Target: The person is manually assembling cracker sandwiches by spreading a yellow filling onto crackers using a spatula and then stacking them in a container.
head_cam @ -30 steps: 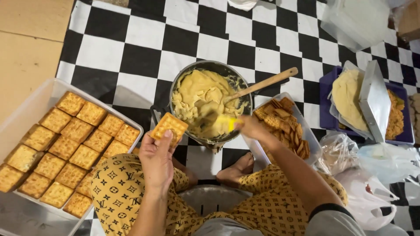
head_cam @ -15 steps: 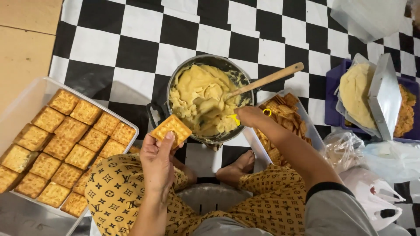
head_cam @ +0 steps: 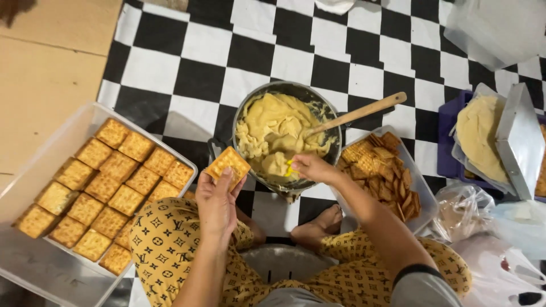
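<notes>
My left hand [head_cam: 217,200] holds a square golden cracker [head_cam: 228,167] flat on its fingertips, just left of a metal pot [head_cam: 288,90] full of pale yellow filling [head_cam: 272,128]. My right hand [head_cam: 310,167] grips a small yellow utensil [head_cam: 289,169] whose tip dips into the filling at the pot's near edge. A wooden spoon [head_cam: 358,113] rests in the pot, its handle pointing up and right.
A clear tray [head_cam: 34,165] at the left holds rows of filled crackers [head_cam: 108,187]. A tray of plain crackers [head_cam: 384,170] sits right of the pot. Further right are a purple tray with dough [head_cam: 478,136], a metal tin [head_cam: 520,142] and plastic bags [head_cam: 500,227].
My right hand has slid left along the pot's near rim, pushing the yellow utensil into the filling. My left hand keeps the cracker in about the same spot.
</notes>
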